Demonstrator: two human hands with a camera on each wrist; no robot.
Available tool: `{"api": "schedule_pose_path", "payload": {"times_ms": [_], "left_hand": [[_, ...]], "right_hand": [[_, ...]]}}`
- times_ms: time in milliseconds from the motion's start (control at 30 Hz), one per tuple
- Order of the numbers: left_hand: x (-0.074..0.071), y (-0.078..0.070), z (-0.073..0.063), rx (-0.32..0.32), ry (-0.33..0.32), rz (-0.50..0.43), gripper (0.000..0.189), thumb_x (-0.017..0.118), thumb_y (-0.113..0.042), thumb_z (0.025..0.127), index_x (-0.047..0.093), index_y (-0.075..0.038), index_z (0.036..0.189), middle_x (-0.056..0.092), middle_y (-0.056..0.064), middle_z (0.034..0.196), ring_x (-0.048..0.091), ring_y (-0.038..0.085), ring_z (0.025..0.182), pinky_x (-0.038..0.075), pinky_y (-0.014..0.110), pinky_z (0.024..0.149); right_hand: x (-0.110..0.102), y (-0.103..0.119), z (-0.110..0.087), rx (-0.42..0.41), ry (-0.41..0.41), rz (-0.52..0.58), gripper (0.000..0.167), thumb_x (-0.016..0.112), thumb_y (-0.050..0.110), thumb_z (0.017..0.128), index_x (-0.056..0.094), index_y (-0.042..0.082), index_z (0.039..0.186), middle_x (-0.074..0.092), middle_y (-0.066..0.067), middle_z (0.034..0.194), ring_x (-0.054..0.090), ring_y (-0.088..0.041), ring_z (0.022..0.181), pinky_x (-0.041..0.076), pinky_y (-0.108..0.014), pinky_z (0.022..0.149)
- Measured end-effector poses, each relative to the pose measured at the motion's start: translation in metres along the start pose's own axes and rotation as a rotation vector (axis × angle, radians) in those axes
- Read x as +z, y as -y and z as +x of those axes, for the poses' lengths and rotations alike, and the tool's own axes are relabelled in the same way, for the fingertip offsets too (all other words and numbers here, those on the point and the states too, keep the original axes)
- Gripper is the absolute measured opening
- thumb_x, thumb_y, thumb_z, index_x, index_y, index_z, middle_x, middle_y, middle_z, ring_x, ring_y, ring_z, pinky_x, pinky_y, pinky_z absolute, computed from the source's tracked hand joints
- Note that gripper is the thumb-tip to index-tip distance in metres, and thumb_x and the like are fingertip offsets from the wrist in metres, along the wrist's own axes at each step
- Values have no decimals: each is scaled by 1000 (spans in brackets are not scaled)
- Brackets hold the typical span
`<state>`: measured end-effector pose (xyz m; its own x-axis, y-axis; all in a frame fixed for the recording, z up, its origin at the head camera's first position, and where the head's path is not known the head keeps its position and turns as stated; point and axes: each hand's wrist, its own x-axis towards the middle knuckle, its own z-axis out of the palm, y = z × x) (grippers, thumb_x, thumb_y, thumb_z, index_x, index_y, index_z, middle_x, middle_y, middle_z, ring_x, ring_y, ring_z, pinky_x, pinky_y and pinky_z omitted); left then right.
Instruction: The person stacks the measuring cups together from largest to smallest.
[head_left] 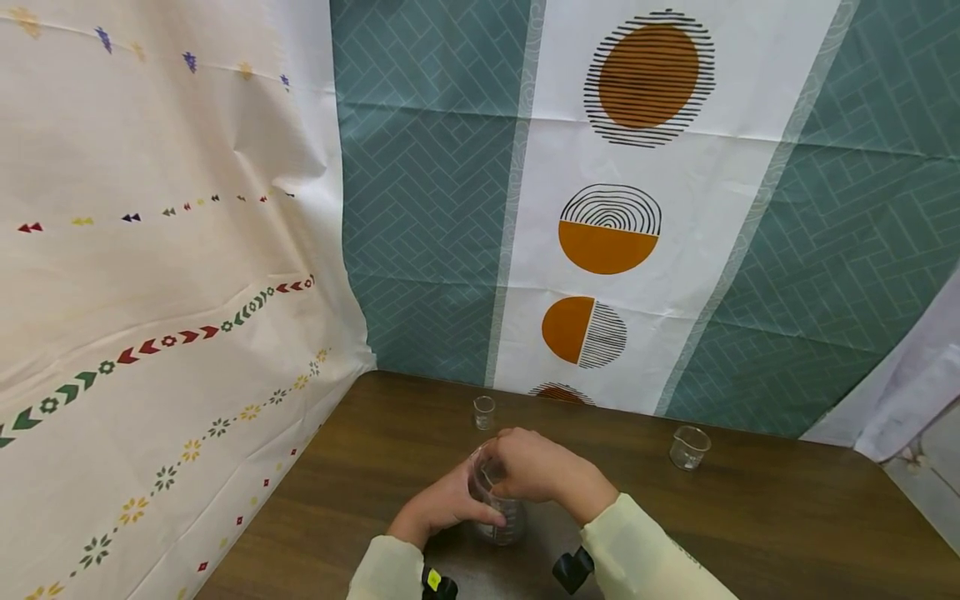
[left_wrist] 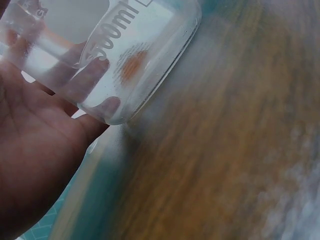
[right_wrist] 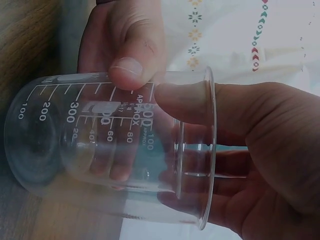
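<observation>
A large clear glass beaker (head_left: 501,533) stands near the front of the wooden table. My left hand (head_left: 450,500) grips it round the side, thumb in front; its fingers show through the glass in the left wrist view. Inside it sits a smaller beaker (right_wrist: 85,150) with a scale up to 100, seen in the right wrist view. My right hand (head_left: 536,467) reaches in over the large beaker's rim from above. Its thumb and fingers lie inside the glass on both sides of the small beaker's rim and appear to pinch it.
A tiny beaker (head_left: 483,412) stands behind my hands, and another small beaker (head_left: 688,447) stands at the back right of the brown table (head_left: 787,517). A patterned cream cloth (head_left: 187,350) hangs on the left, and a green and white curtain (head_left: 435,250) hangs behind.
</observation>
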<state>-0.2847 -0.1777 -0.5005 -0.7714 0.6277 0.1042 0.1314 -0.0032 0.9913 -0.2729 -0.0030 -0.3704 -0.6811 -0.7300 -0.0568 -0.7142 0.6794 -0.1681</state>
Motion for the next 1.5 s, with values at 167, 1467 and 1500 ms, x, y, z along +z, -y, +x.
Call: {"api": "schedule_pose_path", "payload": {"times_ms": [167,1467,1500], "left_hand": [[1,1,-1,-9,-5,-7,93,80,-12,79,23,-31,150,39,0,149,47,18,128,45,24,100],[0,-2,-2,-11,30,-71,94,78,-12,81,21,-33,151,41,0,149,50,17,125,49,28,96],[0,-2,-2,-14,28,-74,93,78,-12,81,21,-32,151,42,1,149,50,17,125,49,28,96]], "right_hand": [[1,1,0,0,0,9,35,80,22,77,73,14,110,68,2,98,58,-8,84,54,-28,78],[5,3,3,-6,31,-6,42,86,21,72,72,17,111,69,7,101,59,-6,87,53,-26,78],[5,3,4,-3,32,-7,42,86,21,72,72,17,111,69,7,102,60,-6,87,53,-26,78]]}}
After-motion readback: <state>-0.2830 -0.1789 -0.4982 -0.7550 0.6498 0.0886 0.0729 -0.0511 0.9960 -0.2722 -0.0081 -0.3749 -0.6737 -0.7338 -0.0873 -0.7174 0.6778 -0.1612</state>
